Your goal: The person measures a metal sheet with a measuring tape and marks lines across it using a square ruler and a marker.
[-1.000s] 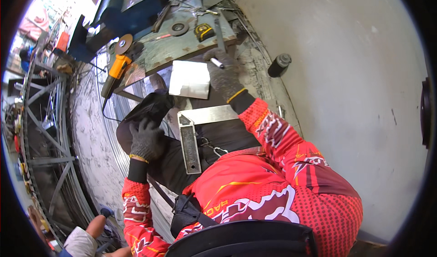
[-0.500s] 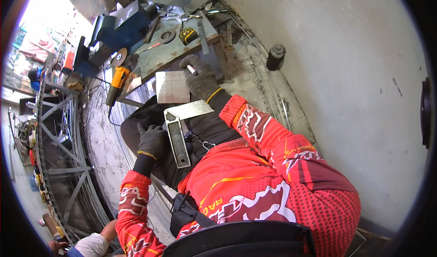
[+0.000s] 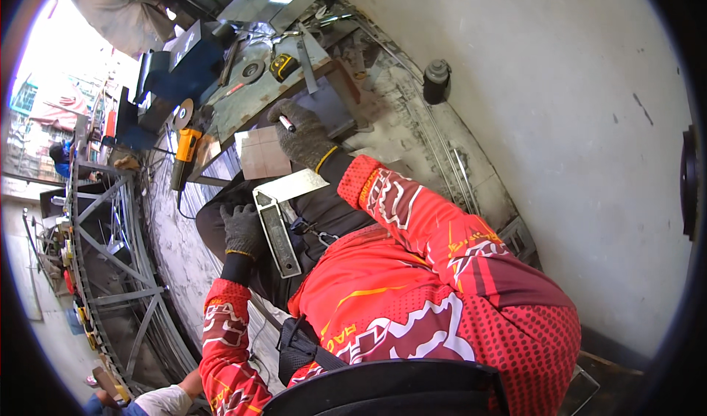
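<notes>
My right hand, in a dark grey knit glove, is closed with a white-and-dark marker pen in its grip. That hand is beside a square sheet-metal plate with thin crossing lines on it; whether it touches the plate is unclear. Across my lap lies a try square, its silvery blade pointing right and its framed stock running toward me. My left hand, gloved alike, rests on my thigh next to the stock, fingers apart and holding nothing.
Ahead, a low metal-topped table bears a tape measure, a disc and a steel strip. A yellow angle grinder leans at its left. A dark bottle stands by the right wall; a metal frame stretches along the left.
The view has shifted slightly, so the table and bottle sit a little differently. My right hand still grips the marker pen; my left hand stays on my thigh.
</notes>
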Available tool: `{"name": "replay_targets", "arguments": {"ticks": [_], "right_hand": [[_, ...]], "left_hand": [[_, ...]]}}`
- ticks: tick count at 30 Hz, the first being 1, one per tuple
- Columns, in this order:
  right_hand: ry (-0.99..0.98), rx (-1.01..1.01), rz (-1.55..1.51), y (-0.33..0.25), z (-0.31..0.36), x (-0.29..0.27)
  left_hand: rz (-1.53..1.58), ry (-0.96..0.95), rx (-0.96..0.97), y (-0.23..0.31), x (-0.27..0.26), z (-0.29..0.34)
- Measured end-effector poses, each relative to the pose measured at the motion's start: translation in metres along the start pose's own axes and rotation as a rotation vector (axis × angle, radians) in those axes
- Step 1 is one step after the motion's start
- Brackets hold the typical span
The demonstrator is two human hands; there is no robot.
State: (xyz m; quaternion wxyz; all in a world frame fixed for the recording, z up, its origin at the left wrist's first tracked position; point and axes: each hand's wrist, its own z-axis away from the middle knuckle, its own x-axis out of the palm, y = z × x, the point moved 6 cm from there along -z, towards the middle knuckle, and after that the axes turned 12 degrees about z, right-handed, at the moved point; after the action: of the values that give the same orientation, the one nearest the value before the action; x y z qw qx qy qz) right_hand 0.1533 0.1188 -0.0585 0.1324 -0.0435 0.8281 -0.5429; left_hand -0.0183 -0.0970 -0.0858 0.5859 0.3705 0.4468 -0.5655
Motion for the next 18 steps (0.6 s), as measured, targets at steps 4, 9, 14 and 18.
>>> {"name": "replay_targets", "arguments": {"ticks": [4, 9, 14, 18], "right_hand": [[0.055, -0.03, 0.03, 0.019, -0.001, -0.016], [0.041, -0.054, -0.003, -0.001, 0.002, -0.007], [0.054, -0.094, 0.0, 0.002, 0.0, -0.007], [0.066, -0.076, -0.005, 0.008, 0.002, -0.012]], "left_hand": [[-0.019, -0.101, 0.168, 0.027, -0.024, 0.006], [-0.052, 0.018, 0.044, 0.03, -0.02, 0.022], [0.038, 0.116, -0.04, 0.015, -0.023, 0.025], [-0.014, -0.011, 0.06, 0.03, -0.019, 0.032]]}}
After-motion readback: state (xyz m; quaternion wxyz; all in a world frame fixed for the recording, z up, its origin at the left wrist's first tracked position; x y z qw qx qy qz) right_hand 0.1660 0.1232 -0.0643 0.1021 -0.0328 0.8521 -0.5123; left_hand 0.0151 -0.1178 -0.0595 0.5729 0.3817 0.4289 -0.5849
